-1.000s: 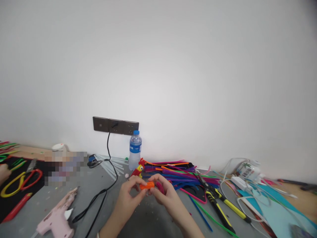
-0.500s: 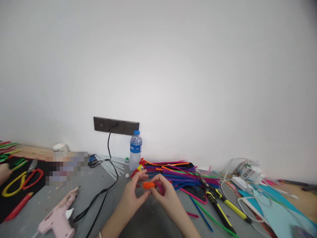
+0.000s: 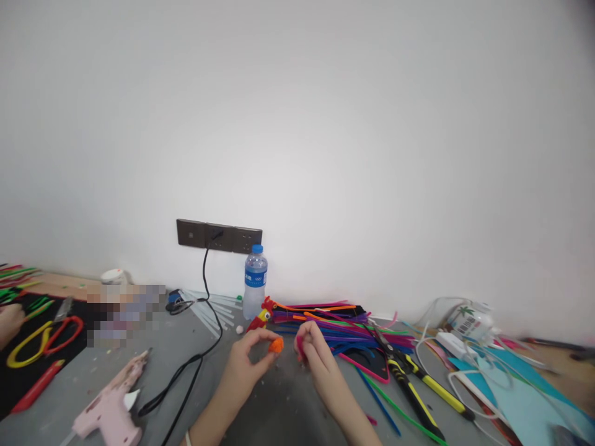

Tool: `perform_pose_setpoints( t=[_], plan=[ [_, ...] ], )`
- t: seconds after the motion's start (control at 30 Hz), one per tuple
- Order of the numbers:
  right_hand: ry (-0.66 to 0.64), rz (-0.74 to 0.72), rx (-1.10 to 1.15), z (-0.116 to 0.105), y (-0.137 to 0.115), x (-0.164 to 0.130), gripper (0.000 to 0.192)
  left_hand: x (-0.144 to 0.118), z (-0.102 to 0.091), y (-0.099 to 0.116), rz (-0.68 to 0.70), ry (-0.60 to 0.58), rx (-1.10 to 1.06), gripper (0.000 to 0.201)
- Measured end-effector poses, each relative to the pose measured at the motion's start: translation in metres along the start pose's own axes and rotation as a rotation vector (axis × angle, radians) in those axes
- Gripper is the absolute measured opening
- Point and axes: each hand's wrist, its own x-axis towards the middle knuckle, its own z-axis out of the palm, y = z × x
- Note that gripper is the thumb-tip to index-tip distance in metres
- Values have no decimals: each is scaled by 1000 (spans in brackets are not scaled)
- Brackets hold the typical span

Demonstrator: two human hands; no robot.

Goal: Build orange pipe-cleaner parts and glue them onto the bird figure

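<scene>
Between thumb and fingertips, my left hand pinches a small fuzzy orange pipe-cleaner piece. My right hand, fingers curled, grips a pink pipe-cleaner piece, partly hidden by the fingers. A gap separates the two hands above the grey table. Just behind my left hand stands a small red and yellow bird figure with a big white eye. A heap of coloured pipe cleaners lies behind my right hand.
A water bottle stands by the wall. On the left are a pink glue gun, a black cord, scissors and another person's hand. Yellow-black pliers, white cables and blue paper sheets lie right.
My hands have moved apart. The orange piece, between both hands before, is now in my left hand only; the pink piece stays with my right hand.
</scene>
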Motion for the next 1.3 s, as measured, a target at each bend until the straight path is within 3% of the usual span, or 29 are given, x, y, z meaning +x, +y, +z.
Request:
perform_pose_setpoints(
  t=[0.17,0.33,0.47,0.87,1.07,1.3],
  plan=[
    [-47,-17,68,-2,-6,5,31,1,0,2,-17,-33,-14,13],
    [20,73,85,-3,-8,8,42,-3,2,-5,-59,-135,2,38],
    [68,102,39,-7,-3,10,42,-7,5,-7,-61,-251,113,30],
    [-151,233,-9,-12,9,6,17,-10,9,-16,-100,-257,184,13],
    [-179,233,-112,-8,18,6,1,-10,9,-18,-98,-270,182,12],
    [-152,124,-294,-4,22,9,18,-7,7,-14,-159,-343,227,12]
  ],
)
